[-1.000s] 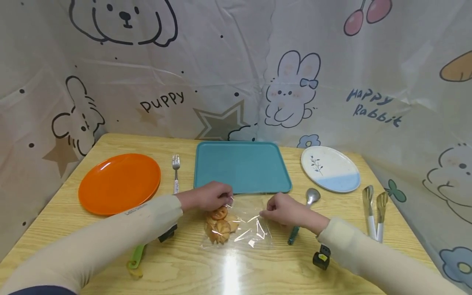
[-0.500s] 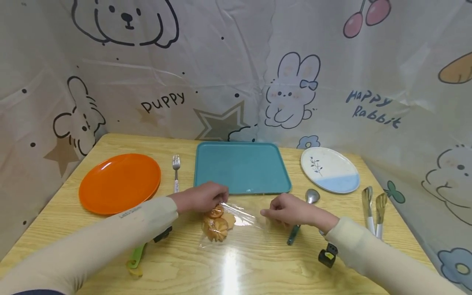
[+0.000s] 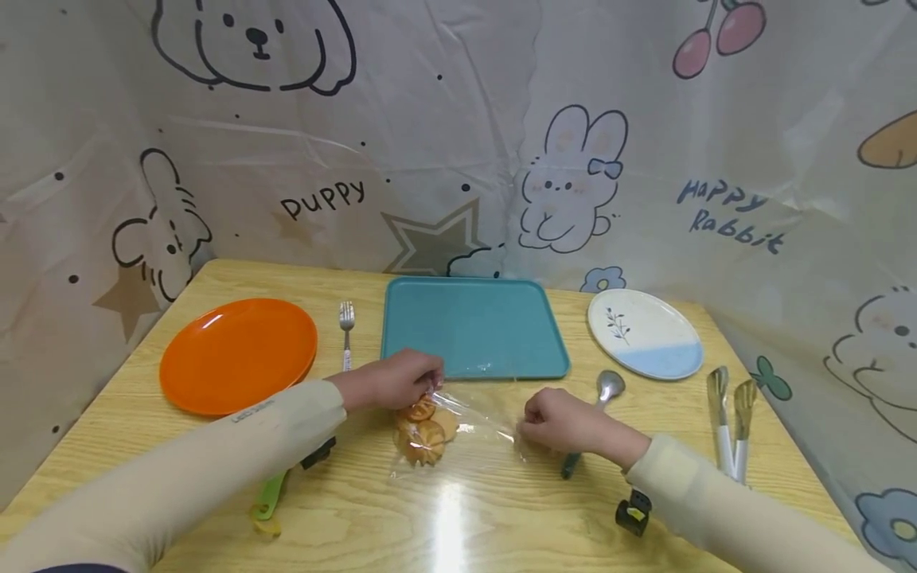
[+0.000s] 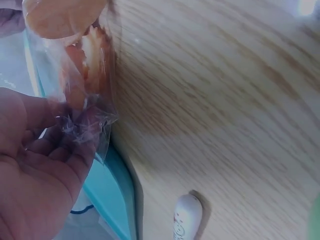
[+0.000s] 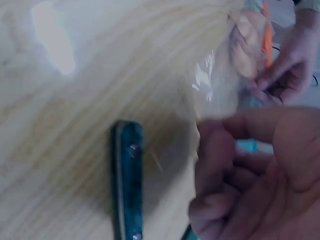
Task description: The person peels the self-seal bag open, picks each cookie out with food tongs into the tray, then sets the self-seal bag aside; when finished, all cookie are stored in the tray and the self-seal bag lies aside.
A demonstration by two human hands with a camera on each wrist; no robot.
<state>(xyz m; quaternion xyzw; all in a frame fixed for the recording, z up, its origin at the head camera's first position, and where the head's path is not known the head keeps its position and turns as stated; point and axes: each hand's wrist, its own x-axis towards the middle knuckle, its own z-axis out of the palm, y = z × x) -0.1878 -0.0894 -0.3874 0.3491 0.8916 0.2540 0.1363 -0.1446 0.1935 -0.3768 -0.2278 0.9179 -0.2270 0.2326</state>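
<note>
A clear plastic bag (image 3: 487,426) lies stretched between the two hands in front of the teal tray. Several golden-brown bread or pastry pieces (image 3: 423,439) are bunched in its left part. My left hand (image 3: 406,380) pinches the bag's upper left corner, and crumpled film (image 4: 85,125) shows between thumb and fingers in the left wrist view. At the opposite edge my right hand (image 3: 562,422) has its fingers curled, with thumb and index finger pinching the film. Beneath the right hand lies a spoon (image 3: 610,386), its dark green handle (image 5: 129,180) partly covered.
Behind the hands is the teal tray (image 3: 473,326). An orange plate (image 3: 239,354) and a fork (image 3: 347,318) are at left, a white-and-blue plate (image 3: 645,334) and white-handled metal serving utensils (image 3: 723,414) at right. A green-handled utensil (image 3: 268,497) lies near the left forearm.
The left hand has shifted slightly left, drawing the bag's top edge with it. The right hand has dropped a little and its fingers have curled in at the bag's right edge.
</note>
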